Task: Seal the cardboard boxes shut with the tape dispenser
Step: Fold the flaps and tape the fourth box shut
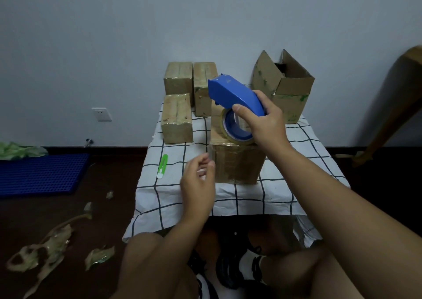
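My right hand grips a blue tape dispenser with a roll of clear tape, held over the top of a closed cardboard box in the middle of the table. My left hand hovers just left of that box, fingers loosely curled, holding nothing I can see. Three taped boxes stand behind: one at the left front, one at the back left, one beside it. An open box with raised flaps stands at the back right.
A small table with a white checked cloth carries everything. A green and white utility knife lies on its left side. Torn tape scraps litter the dark floor, near a blue grid mat. A wooden furniture leg leans at right.
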Demonstrator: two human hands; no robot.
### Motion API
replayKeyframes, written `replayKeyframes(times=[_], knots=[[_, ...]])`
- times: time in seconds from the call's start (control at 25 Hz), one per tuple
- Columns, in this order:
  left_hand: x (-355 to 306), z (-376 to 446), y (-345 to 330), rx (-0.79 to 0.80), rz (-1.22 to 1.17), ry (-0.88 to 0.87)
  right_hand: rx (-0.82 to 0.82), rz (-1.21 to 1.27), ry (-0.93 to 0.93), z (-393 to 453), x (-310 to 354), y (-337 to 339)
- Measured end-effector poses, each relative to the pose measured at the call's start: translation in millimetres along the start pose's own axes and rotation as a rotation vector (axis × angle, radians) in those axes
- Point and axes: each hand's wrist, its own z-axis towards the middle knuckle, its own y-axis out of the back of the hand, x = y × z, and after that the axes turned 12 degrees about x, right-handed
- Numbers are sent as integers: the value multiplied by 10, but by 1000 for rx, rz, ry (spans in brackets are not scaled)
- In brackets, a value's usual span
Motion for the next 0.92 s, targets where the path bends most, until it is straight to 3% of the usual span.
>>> replayKeyframes(times=[0.16, 0.92], knots=[[-69, -61, -205, 134, -8, 15, 9, -8, 13, 10, -3, 0], [-208, 116, -171, 58, -87, 132, 20, -15, 10, 47, -56, 6]])
